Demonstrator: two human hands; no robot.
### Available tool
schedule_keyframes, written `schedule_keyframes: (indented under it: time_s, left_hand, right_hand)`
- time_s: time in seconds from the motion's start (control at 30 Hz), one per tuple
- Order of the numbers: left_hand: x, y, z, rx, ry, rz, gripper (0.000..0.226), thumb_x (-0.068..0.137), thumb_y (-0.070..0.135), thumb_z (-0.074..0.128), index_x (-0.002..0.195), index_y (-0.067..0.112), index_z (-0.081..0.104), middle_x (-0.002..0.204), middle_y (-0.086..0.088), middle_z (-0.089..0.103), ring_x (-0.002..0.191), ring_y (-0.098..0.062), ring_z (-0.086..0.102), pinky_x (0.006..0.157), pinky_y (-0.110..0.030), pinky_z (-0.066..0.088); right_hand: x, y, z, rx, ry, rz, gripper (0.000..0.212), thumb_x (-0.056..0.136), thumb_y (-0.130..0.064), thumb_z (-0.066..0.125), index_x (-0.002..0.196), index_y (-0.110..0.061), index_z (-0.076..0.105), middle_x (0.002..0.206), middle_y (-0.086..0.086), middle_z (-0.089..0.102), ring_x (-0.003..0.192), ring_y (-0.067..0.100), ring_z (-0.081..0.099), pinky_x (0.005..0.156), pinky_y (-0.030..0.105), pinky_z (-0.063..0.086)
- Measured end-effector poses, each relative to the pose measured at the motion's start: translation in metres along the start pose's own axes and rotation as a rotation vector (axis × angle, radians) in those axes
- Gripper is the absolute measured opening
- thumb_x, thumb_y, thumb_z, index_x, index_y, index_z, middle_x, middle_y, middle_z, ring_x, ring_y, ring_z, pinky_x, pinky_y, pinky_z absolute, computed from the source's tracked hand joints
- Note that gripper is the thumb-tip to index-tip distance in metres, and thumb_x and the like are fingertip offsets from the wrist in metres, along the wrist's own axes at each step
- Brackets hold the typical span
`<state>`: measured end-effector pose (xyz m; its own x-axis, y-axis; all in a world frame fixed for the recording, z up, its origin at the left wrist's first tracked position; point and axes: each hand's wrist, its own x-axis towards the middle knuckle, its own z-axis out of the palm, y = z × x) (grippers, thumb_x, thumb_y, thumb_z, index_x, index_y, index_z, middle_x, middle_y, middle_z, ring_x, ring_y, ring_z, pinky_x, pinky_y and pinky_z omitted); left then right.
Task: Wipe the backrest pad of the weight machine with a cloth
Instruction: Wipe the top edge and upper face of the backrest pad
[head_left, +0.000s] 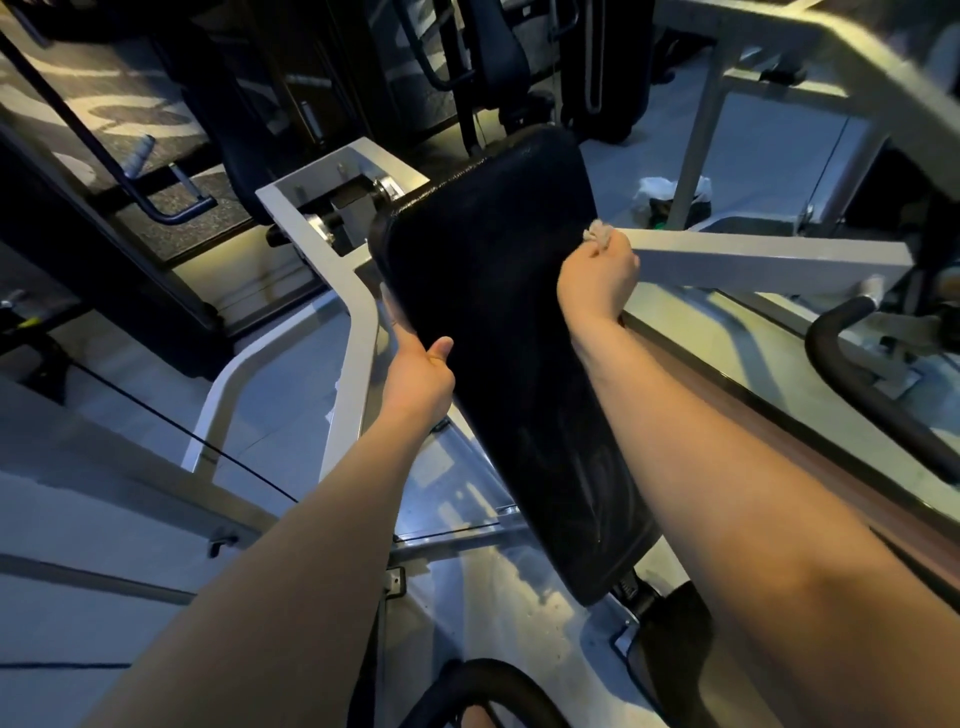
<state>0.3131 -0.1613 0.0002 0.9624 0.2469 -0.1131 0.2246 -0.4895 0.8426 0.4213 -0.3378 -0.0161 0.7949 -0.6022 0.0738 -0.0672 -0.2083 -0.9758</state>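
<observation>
So the black backrest pad (493, 322) is seen dead centre, tilted and running from the upper middle down toward the lower right, with the weight machine's white frame (358, 332) around it. The left grip (420, 376) is wrapped around the pad's left edge. Its thumb is laid on the front face and the fingers are tucked behind, out of sight. The right grip (598, 280) is clenched around a small bunched-up cloth (597, 234), pale, with only a bit peeking out past the fist. It's held at the pad's right edge, toward the upper part, just beside a white crossbar (769, 260). A curved black handle (852, 374) is seen off to the right, and something white and crumpled (654, 187) is seen on the floor beyond the crossbar.
</observation>
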Motion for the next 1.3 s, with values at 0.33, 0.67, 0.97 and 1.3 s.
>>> schedule_keyframes:
  time_s: [0.33, 0.67, 0.97, 1.3]
  left_hand:
    - [0.005, -0.004, -0.004, -0.008, -0.007, -0.030, 0.076, 0.107, 0.021, 0.045, 0.159, 0.035, -0.009, 0.158, 0.002, 0.037, 0.130, -0.020, 0.050, 0.099, -0.022, 0.037]
    - [0.007, -0.006, -0.010, 0.007, -0.033, -0.023, 0.076, 0.106, 0.020, 0.046, 0.159, 0.036, -0.008, 0.140, 0.004, 0.050, 0.080, 0.003, 0.049, 0.051, 0.001, 0.035]
    - [0.010, -0.012, -0.012, 0.079, -0.021, -0.024, 0.082, 0.104, 0.023, 0.050, 0.157, 0.039, -0.011, 0.144, 0.003, 0.055, 0.127, -0.025, 0.054, 0.091, -0.028, 0.036]
    - [0.013, -0.017, -0.010, 0.019, -0.020, -0.010, 0.084, 0.105, 0.023, 0.049, 0.156, 0.042, -0.015, 0.148, 0.001, 0.051, 0.125, -0.025, 0.055, 0.090, -0.027, 0.035]
  right_hand:
    - [-0.019, 0.044, -0.006, -0.057, 0.034, 0.044, 0.028, 0.105, -0.010, 0.039, 0.123, -0.003, 0.059, 0.125, 0.018, 0.055, 0.104, 0.027, 0.055, 0.078, 0.019, 0.029]
    - [-0.035, -0.015, 0.013, -0.094, -0.102, -0.555, 0.036, 0.098, -0.006, 0.055, 0.133, -0.011, 0.063, 0.125, 0.012, 0.054, 0.106, 0.017, 0.057, 0.089, 0.003, 0.037]
    - [-0.070, -0.015, 0.014, 0.001, -0.076, -0.308, 0.032, 0.102, -0.007, 0.052, 0.132, -0.010, 0.063, 0.123, 0.003, 0.052, 0.092, -0.003, 0.049, 0.086, -0.005, 0.034]
    - [-0.068, 0.058, -0.011, -0.178, -0.097, -0.153, 0.032, 0.099, -0.005, 0.050, 0.127, -0.006, 0.065, 0.122, 0.015, 0.057, 0.111, 0.029, 0.058, 0.091, 0.015, 0.032]
